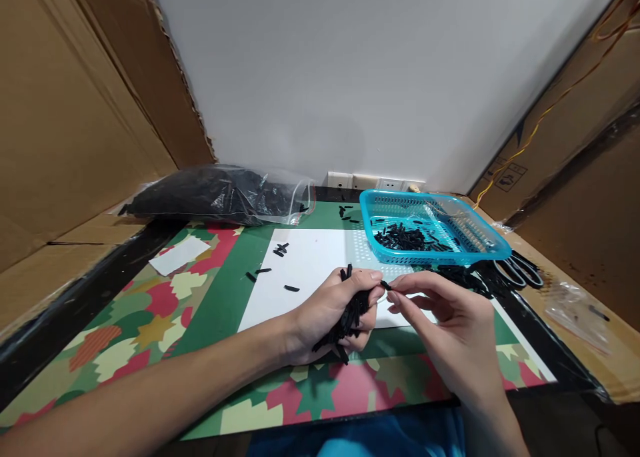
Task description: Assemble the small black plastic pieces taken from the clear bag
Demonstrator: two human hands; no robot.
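Moderate light, glints on plastic bag (220,196), faint shadow (soft-edged) on wall (370,70), stretched edges

Bare forearms (200,380) lead to slender, bare fingers (427,284), with bright blue clothing (360,438) worn below.

Bare hands (320,314): 2. Small black strips (355,310): uncountable. Turquoise perforated plastic basket (435,256): 1. Black-filled clear plastic bag (215,194): 1.

matt, dark and rough-looking, the black pieces (356,314); glossy, crinkled clear plastic on the bag (225,194); shiny plastic on the blue basket (440,257); smooth, flat-finish paper, the white sheet (273,300); and dull cardboard, raggedly torn, the brown panel (75,97)!
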